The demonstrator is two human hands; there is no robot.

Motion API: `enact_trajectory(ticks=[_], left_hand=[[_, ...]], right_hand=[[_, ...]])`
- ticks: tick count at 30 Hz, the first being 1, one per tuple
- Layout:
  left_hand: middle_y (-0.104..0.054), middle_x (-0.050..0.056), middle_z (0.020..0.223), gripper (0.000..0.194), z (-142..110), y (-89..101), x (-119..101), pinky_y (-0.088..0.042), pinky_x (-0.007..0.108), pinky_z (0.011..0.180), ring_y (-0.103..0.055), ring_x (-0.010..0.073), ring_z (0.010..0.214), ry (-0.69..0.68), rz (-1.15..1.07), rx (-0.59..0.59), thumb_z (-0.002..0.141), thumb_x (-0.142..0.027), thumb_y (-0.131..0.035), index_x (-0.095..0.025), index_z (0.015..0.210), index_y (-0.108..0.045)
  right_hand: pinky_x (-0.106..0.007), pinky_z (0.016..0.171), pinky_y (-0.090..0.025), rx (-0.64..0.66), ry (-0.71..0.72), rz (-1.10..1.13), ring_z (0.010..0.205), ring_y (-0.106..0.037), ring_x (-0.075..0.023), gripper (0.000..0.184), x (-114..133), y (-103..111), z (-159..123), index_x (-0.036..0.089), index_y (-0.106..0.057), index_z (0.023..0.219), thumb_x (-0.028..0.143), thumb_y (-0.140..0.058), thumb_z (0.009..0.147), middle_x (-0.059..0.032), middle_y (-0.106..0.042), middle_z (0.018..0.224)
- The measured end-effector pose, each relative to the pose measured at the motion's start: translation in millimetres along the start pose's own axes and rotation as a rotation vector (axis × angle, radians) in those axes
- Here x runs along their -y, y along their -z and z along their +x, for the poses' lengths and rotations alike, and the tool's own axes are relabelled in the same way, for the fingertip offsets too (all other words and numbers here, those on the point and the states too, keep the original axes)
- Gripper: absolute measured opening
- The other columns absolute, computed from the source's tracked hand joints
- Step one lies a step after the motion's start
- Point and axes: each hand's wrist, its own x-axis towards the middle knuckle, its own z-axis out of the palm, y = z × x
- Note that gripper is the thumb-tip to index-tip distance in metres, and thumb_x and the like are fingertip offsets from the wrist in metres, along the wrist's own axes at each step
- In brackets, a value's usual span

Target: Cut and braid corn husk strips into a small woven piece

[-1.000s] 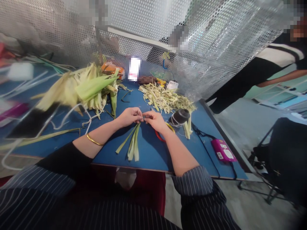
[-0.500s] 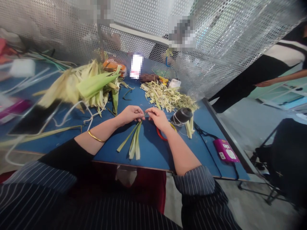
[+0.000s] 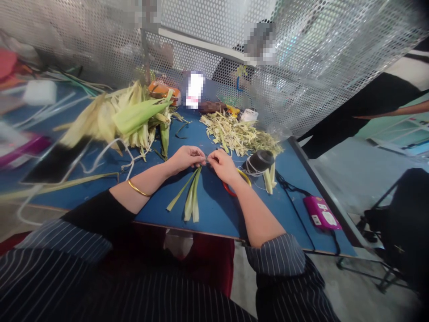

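Observation:
My left hand (image 3: 188,159) is closed, its thumb and fingers pinching the upper end of a small bundle of green corn husk strips (image 3: 191,201). The strips fan out below the fingers toward the table's front edge. Close beside it, my right hand (image 3: 222,166) is also closed in a pinch, its fingertips almost meeting those of the left. Thin pale thread runs from a dark spool (image 3: 258,162) toward the right hand; the pinched end itself is hard to see. Partly behind my right wrist lies a red and yellow looped object (image 3: 229,189).
A heap of corn husks (image 3: 137,118) lies at the left, shredded husk (image 3: 234,132) at the back. A pink box (image 3: 321,213) with black cords sits at the right edge of the blue table (image 3: 214,214). A perforated partition (image 3: 201,22) stands behind; a person (image 3: 378,105) is at right.
The view has shifted slightly, so everything sits a little farther right. My right fingers have come down a little and pinch closer to the left fingertips; the husk strips stay in the left hand.

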Motion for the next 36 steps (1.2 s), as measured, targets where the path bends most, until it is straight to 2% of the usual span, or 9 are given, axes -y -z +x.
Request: enact_trajectory(ticks=[6, 10, 13, 16, 18, 22, 25, 28, 36], left_hand=[[-0.068, 0.005, 0.070, 0.020, 1.1, 1.0, 2.5, -0.039, 0.019, 0.050, -0.055, 0.0079, 0.056, 0.006, -0.030, -0.057, 0.068, -0.026, -0.071, -0.011, 0.080, -0.067], [-0.062, 0.001, 0.059, 0.021, 0.0, 2.3, -0.5, -0.037, 0.019, 0.049, -0.052, 0.0076, 0.053, 0.038, -0.038, -0.080, 0.064, -0.026, -0.074, -0.011, 0.078, -0.069], [-0.062, 0.001, 0.060, 0.021, -0.9, 2.8, -2.8, -0.037, 0.020, 0.049, -0.051, 0.0072, 0.053, 0.049, -0.047, -0.084, 0.062, -0.026, -0.075, -0.012, 0.077, -0.070], [-0.063, 0.002, 0.062, 0.022, -1.4, 2.3, -3.4, -0.037, 0.020, 0.050, -0.051, 0.0072, 0.054, 0.039, -0.040, -0.089, 0.060, -0.025, -0.076, -0.012, 0.077, -0.070], [-0.064, 0.002, 0.063, 0.022, -1.4, 1.9, -2.8, -0.037, 0.020, 0.050, -0.051, 0.0075, 0.055, 0.033, -0.030, -0.088, 0.061, -0.024, -0.076, -0.012, 0.078, -0.070], [-0.065, 0.003, 0.065, 0.022, -0.9, 1.7, -0.6, -0.037, 0.020, 0.050, -0.053, 0.0083, 0.057, 0.004, -0.023, -0.066, 0.063, -0.025, -0.074, -0.012, 0.079, -0.070], [-0.064, 0.002, 0.064, 0.022, -0.6, 1.4, 0.1, -0.037, 0.020, 0.050, -0.051, 0.0078, 0.056, -0.028, -0.003, -0.066, 0.062, -0.025, -0.074, -0.011, 0.079, -0.070], [-0.065, 0.002, 0.063, 0.022, -1.2, 0.5, -1.2, -0.037, 0.020, 0.051, -0.050, 0.0070, 0.055, -0.049, 0.028, -0.081, 0.063, -0.024, -0.073, -0.010, 0.080, -0.071], [-0.067, 0.003, 0.064, 0.021, -2.9, 1.4, -3.5, -0.041, 0.021, 0.055, -0.055, 0.0092, 0.057, -0.114, 0.137, -0.132, 0.064, -0.026, -0.072, -0.011, 0.078, -0.072]], right_hand=[[-0.030, 0.073, -0.039, 0.012, -0.068, 0.009, 0.072, -0.050, -0.0149, 0.015, 6.1, 2.1, -0.5, 0.020, -0.053, 0.066, 0.026, -0.054, 0.080, 0.0002, -0.051, 0.072], [-0.029, 0.065, -0.040, 0.099, -0.102, 0.045, 0.062, -0.050, -0.0133, 0.017, 10.8, 3.2, -1.6, 0.020, -0.054, 0.066, 0.028, -0.055, 0.080, 0.0017, -0.053, 0.064], [-0.029, 0.063, -0.041, 0.151, -0.120, 0.072, 0.056, -0.052, -0.0121, 0.019, 10.8, 3.9, -1.7, 0.019, -0.057, 0.067, 0.031, -0.054, 0.081, 0.0023, -0.054, 0.061], [-0.029, 0.064, -0.046, 0.018, -0.136, 0.168, 0.061, -0.058, -0.0127, 0.011, 7.6, 2.6, -1.0, 0.019, -0.061, 0.081, 0.027, -0.055, 0.079, -0.0004, -0.061, 0.077], [-0.031, 0.067, -0.049, -0.057, -0.138, 0.259, 0.066, -0.063, -0.0134, 0.017, 5.5, 0.1, -0.5, 0.019, -0.061, 0.092, 0.022, -0.055, 0.077, -0.0032, -0.063, 0.094], [-0.032, 0.068, -0.052, -0.006, -0.110, 0.374, 0.064, -0.064, -0.0136, 0.037, 4.1, -6.6, -0.2, 0.021, -0.060, 0.108, 0.013, -0.054, 0.072, -0.0048, -0.064, 0.109], [-0.032, 0.066, -0.052, 0.063, -0.106, 0.370, 0.061, -0.064, -0.0136, 0.026, 3.0, -9.9, -0.2, 0.020, -0.064, 0.097, 0.016, -0.056, 0.073, -0.0042, -0.067, 0.100], [-0.031, 0.067, -0.051, 0.064, -0.129, 0.325, 0.065, -0.065, -0.0152, 0.012, 0.2, -10.9, 0.0, 0.018, -0.066, 0.084, 0.019, -0.059, 0.074, -0.0025, -0.068, 0.083], [-0.028, 0.065, -0.043, -0.009, -0.112, 0.191, 0.066, -0.055, -0.0133, 0.007, -1.2, -7.5, 1.3, 0.018, -0.068, 0.074, 0.022, -0.064, 0.071, -0.0005, -0.064, 0.072]])
